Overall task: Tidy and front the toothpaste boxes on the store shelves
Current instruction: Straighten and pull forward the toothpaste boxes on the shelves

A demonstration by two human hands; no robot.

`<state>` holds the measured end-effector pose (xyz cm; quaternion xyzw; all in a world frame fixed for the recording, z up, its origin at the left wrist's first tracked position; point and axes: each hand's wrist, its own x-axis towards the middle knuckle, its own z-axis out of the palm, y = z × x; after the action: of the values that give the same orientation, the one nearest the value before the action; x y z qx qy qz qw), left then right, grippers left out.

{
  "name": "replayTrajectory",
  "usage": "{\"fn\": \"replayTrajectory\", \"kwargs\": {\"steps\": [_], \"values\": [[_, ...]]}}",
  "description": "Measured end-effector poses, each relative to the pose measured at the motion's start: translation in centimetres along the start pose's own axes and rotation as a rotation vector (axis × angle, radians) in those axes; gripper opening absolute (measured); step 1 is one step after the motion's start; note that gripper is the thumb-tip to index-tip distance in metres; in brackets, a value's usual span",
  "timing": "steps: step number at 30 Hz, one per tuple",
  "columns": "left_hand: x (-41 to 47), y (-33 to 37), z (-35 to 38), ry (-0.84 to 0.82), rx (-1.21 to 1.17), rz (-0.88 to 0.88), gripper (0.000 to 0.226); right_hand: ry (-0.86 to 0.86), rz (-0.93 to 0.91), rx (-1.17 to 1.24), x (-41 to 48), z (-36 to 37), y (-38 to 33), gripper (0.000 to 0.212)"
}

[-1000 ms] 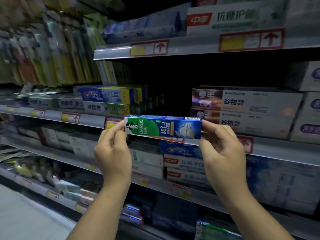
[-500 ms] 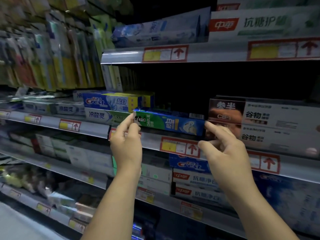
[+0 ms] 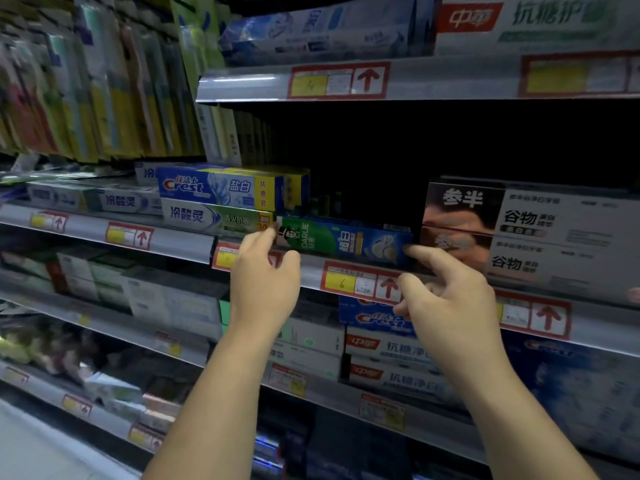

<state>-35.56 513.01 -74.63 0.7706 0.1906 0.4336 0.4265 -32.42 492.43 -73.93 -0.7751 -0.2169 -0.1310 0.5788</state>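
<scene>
Darlie box (image 3: 343,241) is being seated between the hands: left hand (image 3: 265,275) fingertips touch one end, right hand (image 3: 446,301) forefinger presses the other, neither clasping. Next, I'd say, nudge it flush with the shelf edge (image 3: 310,271).

DARLIE on the green-blue toothpaste box (image 3: 343,240); Crest on the blue box (image 3: 221,187) at its ten o'clock; 6 on the yellow price tag (image 3: 342,283).

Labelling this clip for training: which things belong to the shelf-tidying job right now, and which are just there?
In the job: Darlie box, left hand, right hand, shelf edge.
Just there for now: Crest box, grey boxes, hanging packs.
</scene>
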Motion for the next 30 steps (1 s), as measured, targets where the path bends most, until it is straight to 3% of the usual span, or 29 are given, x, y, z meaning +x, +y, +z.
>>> {"fn": "replayTrajectory", "kwargs": {"steps": [9,19,26,30], "values": [[-0.3,0.0,-0.6,-0.054,0.157,0.002,0.056,-0.076,-0.011,-0.003,-0.7,-0.2,-0.6,0.044],[-5.1,0.7,-1.3,-0.163,0.147,0.188,0.045,-0.13,-0.151,-0.23,-1.9,-3.4,-0.4,0.055],[-9.4,2.2,0.3,-0.425,0.253,0.381,0.042,-0.255,-0.193,-0.428,-3.1,-8.0,0.8,0.049],[-11.8,2.4,2.3,-0.608,0.399,0.427,0.052,-0.343,-0.152,-0.569,-4.4,-11.7,2.8,0.05]]}}
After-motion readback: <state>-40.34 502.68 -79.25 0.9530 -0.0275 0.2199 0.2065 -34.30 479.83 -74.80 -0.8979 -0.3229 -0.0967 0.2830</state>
